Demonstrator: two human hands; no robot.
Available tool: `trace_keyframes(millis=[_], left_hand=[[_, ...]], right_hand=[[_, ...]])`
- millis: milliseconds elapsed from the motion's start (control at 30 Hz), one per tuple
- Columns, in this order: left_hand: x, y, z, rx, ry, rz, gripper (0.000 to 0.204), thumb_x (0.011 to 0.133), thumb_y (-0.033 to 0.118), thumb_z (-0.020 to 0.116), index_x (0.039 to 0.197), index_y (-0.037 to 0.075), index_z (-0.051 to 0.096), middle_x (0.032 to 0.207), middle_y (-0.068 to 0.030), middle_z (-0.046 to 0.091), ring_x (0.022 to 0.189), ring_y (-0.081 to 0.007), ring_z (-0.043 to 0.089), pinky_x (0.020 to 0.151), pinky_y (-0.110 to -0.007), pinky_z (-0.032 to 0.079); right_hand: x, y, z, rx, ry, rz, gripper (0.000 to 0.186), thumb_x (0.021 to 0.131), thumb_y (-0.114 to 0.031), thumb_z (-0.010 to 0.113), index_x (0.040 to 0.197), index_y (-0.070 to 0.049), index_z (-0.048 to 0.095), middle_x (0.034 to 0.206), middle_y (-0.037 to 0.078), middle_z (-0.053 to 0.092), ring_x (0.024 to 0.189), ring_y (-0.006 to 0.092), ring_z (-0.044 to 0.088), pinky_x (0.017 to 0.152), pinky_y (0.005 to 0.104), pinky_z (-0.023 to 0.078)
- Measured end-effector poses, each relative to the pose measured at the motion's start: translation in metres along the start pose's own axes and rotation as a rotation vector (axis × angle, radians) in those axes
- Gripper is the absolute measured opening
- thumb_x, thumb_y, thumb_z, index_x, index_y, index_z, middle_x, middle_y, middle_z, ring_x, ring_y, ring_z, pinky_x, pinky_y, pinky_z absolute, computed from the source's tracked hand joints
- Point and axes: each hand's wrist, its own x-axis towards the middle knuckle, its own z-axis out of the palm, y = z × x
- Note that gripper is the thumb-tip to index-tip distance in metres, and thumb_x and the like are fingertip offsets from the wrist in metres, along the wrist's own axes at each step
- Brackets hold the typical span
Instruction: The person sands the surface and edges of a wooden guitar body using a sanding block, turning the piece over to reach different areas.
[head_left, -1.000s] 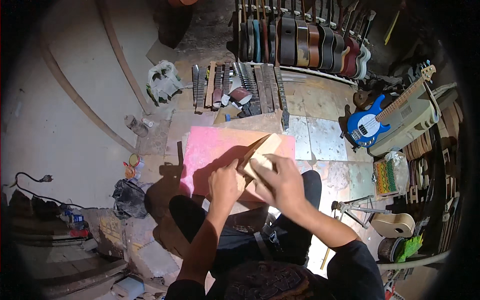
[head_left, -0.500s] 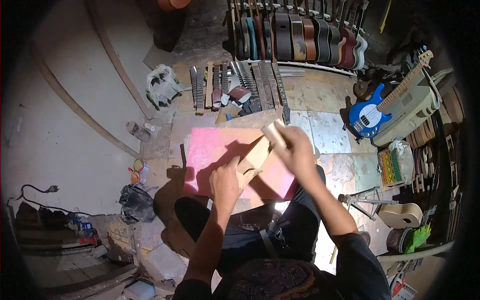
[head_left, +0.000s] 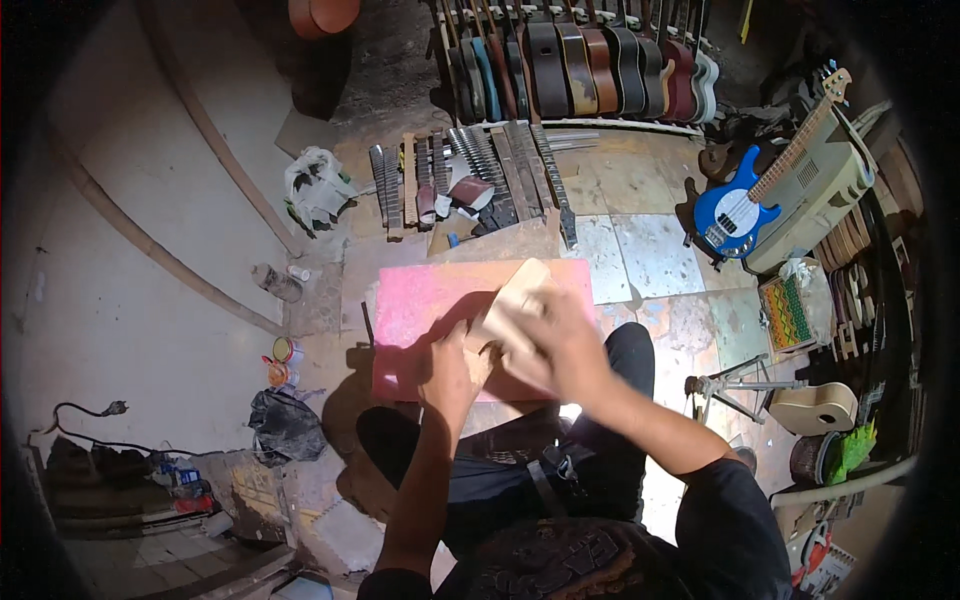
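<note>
My left hand (head_left: 450, 365) is closed on the lower end of a pale wooden piece (head_left: 525, 280), which lies at a slant over a pink board (head_left: 408, 295) in front of my knees. My right hand (head_left: 565, 355), blurred by motion, is wrapped round a small light-coloured block (head_left: 505, 320) on top of that piece. The lower part of the piece is partly hidden by my fingers, and its shadow falls across the board.
Guitar fretboards (head_left: 410, 185) lie beyond the board, before a rack of guitars (head_left: 545, 75). A blue bass (head_left: 740, 215) leans at the right, above a metal stand (head_left: 725, 385) and a pale acoustic guitar (head_left: 810, 410). Cans (head_left: 287, 350) and a black bag (head_left: 285, 425) sit at the left.
My right hand moved up and to the right with the block half a second ago and has come back down and left. My left hand stays on the piece.
</note>
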Motion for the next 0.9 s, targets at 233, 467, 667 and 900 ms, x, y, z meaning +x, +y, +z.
trace_keyframes(millis=[233,467,667,900], left_hand=[[0.002,-0.013,0.005,0.002,-0.005,-0.037,0.053,0.082,0.029,0.083,0.127,0.006,0.070,0.104,-0.0204,0.076,0.097,-0.0343,0.075,0.084,-0.041,0.057],[0.004,-0.022,0.019,-0.115,0.016,0.062,0.060,0.081,0.055,0.083,0.116,0.007,0.074,0.093,-0.0197,0.075,0.087,-0.0417,0.072,0.076,-0.050,0.056],[-0.001,-0.012,-0.002,0.192,0.073,0.140,0.050,0.081,0.049,0.086,0.101,0.005,0.073,0.093,-0.0167,0.075,0.082,-0.0367,0.073,0.072,-0.045,0.058],[-0.009,-0.016,-0.024,0.089,0.067,0.157,0.036,0.085,0.027,0.084,0.110,0.003,0.074,0.094,-0.0179,0.076,0.082,-0.0332,0.075,0.072,-0.043,0.059]], right_hand=[[0.005,-0.010,0.004,-0.063,-0.036,-0.020,0.050,0.083,-0.019,0.076,0.133,-0.013,0.071,0.125,0.024,0.062,0.109,0.0424,0.062,0.093,0.0465,0.053],[0.034,0.057,0.002,0.306,-0.043,0.310,0.040,0.089,-0.018,0.075,0.127,-0.004,0.071,0.107,0.022,0.068,0.093,0.0380,0.066,0.092,0.0452,0.051],[0.026,0.070,0.024,0.254,0.014,0.193,0.045,0.091,-0.016,0.074,0.134,-0.002,0.068,0.110,0.016,0.072,0.097,0.0264,0.068,0.092,0.0384,0.054],[0.033,0.147,0.064,0.802,-0.216,0.787,0.032,0.094,-0.029,0.072,0.112,-0.003,0.075,0.080,0.002,0.068,0.061,0.0090,0.059,0.053,0.0245,0.046]])
